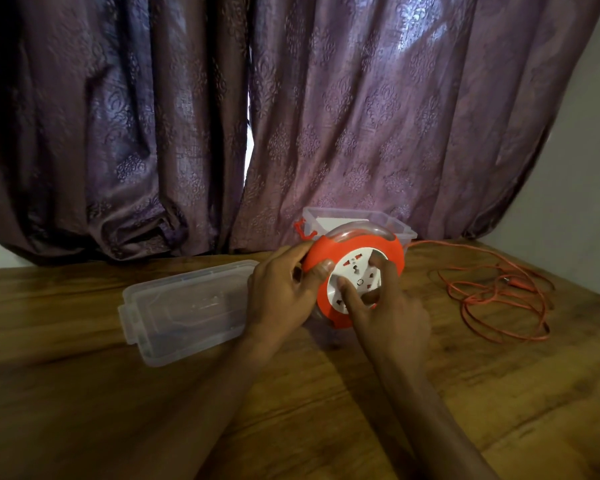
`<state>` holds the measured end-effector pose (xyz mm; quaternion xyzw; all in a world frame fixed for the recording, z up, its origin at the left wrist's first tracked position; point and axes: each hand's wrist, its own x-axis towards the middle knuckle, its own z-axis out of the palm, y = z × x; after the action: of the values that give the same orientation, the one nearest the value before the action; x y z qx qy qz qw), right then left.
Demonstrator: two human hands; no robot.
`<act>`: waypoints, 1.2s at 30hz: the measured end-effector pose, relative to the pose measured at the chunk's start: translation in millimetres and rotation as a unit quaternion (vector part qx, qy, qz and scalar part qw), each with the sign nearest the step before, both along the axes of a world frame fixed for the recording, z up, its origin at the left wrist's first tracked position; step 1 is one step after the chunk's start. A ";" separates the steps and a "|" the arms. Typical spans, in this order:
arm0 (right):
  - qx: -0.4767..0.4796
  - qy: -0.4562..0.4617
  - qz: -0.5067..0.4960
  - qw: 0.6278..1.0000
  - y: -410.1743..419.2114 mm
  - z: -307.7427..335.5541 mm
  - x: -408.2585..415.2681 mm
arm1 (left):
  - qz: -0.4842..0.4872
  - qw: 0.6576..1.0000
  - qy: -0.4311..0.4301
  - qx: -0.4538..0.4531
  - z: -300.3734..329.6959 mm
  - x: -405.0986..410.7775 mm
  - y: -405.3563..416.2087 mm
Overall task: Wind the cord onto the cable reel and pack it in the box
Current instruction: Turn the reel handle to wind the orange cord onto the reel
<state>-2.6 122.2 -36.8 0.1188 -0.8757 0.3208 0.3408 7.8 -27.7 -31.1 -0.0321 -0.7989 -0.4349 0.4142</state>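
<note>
An orange cable reel (pixel 392 258) with a white socket face stands tilted on the wooden table (pixel 84 393), its clear handle on top. My left hand (pixel 278 289) grips the reel's left rim, thumb on the front. My right hand (pixel 385 306) rests on the white socket disc, thumb and fingers pressed against it. The orange cord (pixel 499 299) runs from behind the reel and lies in loose loops on the table to the right. A clear plastic box (pixel 357 218) with an orange latch sits just behind the reel.
A clear plastic lid (pixel 184 306) lies flat left of my left hand. Purple patterned curtains (pixel 291 116) hang right behind the table. A white wall (pixel 568 185) closes the right side.
</note>
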 end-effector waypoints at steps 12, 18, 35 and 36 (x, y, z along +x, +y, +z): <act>-0.129 -0.025 0.069 0.989 -0.9 -2.9 -1.5 | 0.004 1.000 -0.011 0.015 -1.5 -0.5 -1.8; 0.065 0.061 0.067 0.994 -6.0 4.8 3.9 | 0.025 0.998 -0.005 0.059 0.1 -4.1 -10.2; 0.072 0.045 0.024 0.996 -1.5 -0.9 1.1 | 0.000 0.999 0.010 0.034 8.5 2.4 1.1; 0.068 0.042 0.024 0.997 -1.3 -1.5 1.1 | 0.001 0.999 0.012 0.031 7.8 2.3 1.2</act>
<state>-1.5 120.9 -38.2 0.1755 -0.8774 0.2633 0.3605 10.1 -26.5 -23.3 -0.0233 -0.7804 -0.4583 0.4248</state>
